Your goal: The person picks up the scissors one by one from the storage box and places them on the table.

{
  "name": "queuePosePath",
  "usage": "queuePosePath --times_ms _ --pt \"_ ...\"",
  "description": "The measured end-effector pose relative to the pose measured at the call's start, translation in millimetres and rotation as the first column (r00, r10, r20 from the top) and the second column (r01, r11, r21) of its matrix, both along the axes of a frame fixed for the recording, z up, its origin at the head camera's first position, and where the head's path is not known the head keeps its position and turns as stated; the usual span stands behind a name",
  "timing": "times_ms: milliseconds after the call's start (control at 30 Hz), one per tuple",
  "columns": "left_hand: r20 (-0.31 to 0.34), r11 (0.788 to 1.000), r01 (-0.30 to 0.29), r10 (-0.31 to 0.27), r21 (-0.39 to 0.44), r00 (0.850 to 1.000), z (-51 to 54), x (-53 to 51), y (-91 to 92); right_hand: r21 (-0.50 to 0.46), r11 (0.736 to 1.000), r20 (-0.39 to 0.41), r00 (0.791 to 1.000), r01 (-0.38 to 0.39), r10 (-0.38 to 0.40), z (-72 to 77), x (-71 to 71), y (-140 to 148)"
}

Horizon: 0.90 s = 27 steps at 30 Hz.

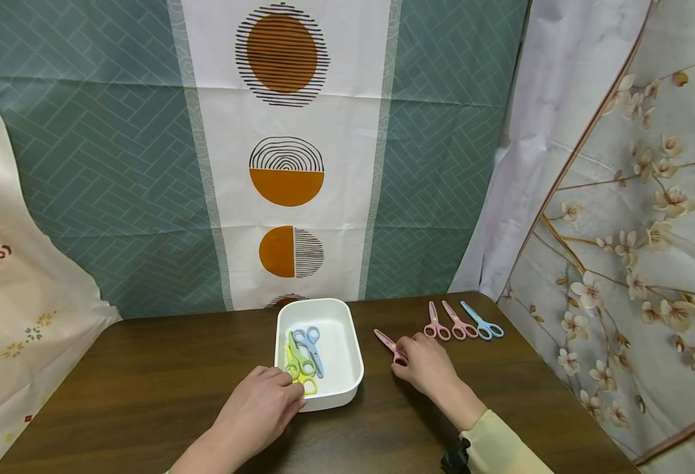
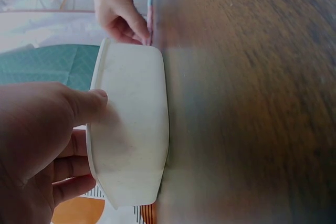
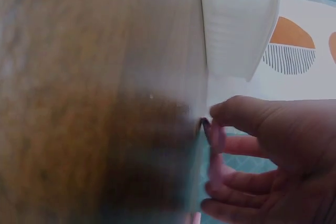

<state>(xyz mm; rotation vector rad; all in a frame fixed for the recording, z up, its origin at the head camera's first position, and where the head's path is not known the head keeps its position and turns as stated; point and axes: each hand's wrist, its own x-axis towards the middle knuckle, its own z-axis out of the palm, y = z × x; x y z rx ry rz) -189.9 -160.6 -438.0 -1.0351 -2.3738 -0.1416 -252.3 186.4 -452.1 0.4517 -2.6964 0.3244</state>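
My left hand (image 1: 261, 405) grips the near left corner of a white tray (image 1: 340, 349), thumb on the outer wall and fingers over the rim. Inside the tray lie blue scissors (image 1: 316, 361), green scissors (image 1: 292, 347) and yellow scissors (image 1: 309, 386), partly overlapping. To the right of the tray, my right hand (image 1: 430, 368) pinches pink scissors (image 1: 385, 340) by the handles, blades pointing away to the left. In the right wrist view, thumb and fingers hold the pink handle loops (image 3: 216, 163) close to the tabletop.
At the back right of the brown table (image 1: 163, 375) lie two more pink scissors (image 1: 433, 322) and blue scissors (image 1: 482, 324) in a row. Behind the table hangs a green and white patterned curtain (image 1: 300, 217); floral cloth (image 1: 638, 276) covers the right side.
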Motion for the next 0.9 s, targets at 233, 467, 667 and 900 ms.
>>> queuePosePath --times_ms 233,467,667,900 --pt "0.023 1.0 -0.014 0.014 -0.008 1.0 1.6 -0.6 -0.2 0.023 1.0 0.09 0.996 0.006 -0.008 0.9 -0.3 -1.2" --pt "0.029 1.0 -0.016 0.017 -0.01 0.999 1.4 0.3 -0.2 0.061 0.998 0.101 0.994 0.022 -0.028 3.5 4.5 -5.3" --pt "0.039 1.0 -0.011 0.012 -0.009 0.999 0.1 0.7 0.5 0.051 0.999 0.141 0.99 -0.009 0.001 8.2 11.8 3.6" --pt "0.04 1.0 -0.017 0.017 -0.013 0.999 0.8 0.3 0.2 0.109 0.964 0.185 0.958 -0.244 0.222 18.9 19.6 25.3"
